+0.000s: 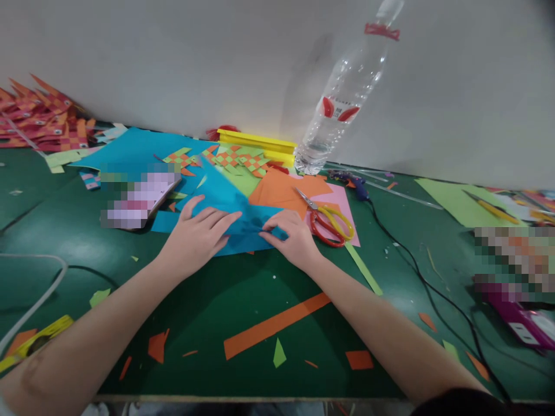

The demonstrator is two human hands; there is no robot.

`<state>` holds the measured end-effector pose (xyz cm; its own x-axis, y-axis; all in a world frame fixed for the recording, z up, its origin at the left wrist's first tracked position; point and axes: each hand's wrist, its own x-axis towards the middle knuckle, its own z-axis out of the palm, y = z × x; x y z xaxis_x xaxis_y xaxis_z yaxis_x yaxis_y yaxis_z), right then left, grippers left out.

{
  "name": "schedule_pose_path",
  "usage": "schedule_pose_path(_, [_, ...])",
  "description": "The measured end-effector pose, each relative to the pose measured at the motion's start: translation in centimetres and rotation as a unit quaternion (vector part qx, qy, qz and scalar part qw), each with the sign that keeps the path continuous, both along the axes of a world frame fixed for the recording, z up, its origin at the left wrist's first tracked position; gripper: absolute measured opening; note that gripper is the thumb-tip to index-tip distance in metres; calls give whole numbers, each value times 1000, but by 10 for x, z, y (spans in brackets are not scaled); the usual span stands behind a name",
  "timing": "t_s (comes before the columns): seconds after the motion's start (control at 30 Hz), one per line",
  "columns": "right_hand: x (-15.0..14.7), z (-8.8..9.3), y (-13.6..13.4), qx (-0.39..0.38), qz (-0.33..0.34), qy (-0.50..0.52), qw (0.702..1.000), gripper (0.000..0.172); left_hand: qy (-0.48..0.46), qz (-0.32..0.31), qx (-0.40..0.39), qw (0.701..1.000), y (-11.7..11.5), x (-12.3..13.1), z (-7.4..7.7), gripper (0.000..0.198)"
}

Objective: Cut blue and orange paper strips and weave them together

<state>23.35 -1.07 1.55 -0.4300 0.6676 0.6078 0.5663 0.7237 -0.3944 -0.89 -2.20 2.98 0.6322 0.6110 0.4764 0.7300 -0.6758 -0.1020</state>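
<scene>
Blue paper (236,241) lies in front of me, with a blurred corner standing up behind my hands. My left hand (199,231) rests on its left part, the thumb raised apart from the loosely stretched fingers. At the right, my right hand (292,234) pinches the paper between thumb and fingertips, and a small loop of it curls by the fingers. Scissors (332,222) with red and yellow handles lie just beyond my right hand, on orange paper (288,190) and pink paper (347,205). Woven green and orange paper pieces (243,159) sit behind the blue paper.
A tilted plastic bottle (336,110) leans against the wall. Left of my hands is a phone (145,199). A glue gun (353,182) trails a black cable rightward. An orange strip (275,326) and scraps lie in front. A magenta power strip (515,315) sits right.
</scene>
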Motion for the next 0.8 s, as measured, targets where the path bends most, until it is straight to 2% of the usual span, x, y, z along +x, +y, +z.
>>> schedule_pose_path(0.07, [-2, 2, -3, 17, 13, -20, 1000, 9, -5, 0, -7, 1000, -4, 4, -1, 34])
schedule_pose_path(0.23, [-7, 5, -9, 8, 41, -55, 998, 13, -60, -51, -47, 996, -2, 9, -6, 24])
schedule_pose_path(0.5, [-4, -3, -5, -42, 54, -34, 997, 16, -121, -27, -178, 976, 7, 6, -18, 29])
schedule_pose_path(0.63, [-4, -6, -4, -62, 40, -17, 997, 20, -119, -20, -168, 978, 7, 7, -16, 31])
schedule_pose_path(0.8, [-3, -5, -4, -77, 41, -16, 996, 17, -122, -29, -141, 982, 8, 5, -18, 33])
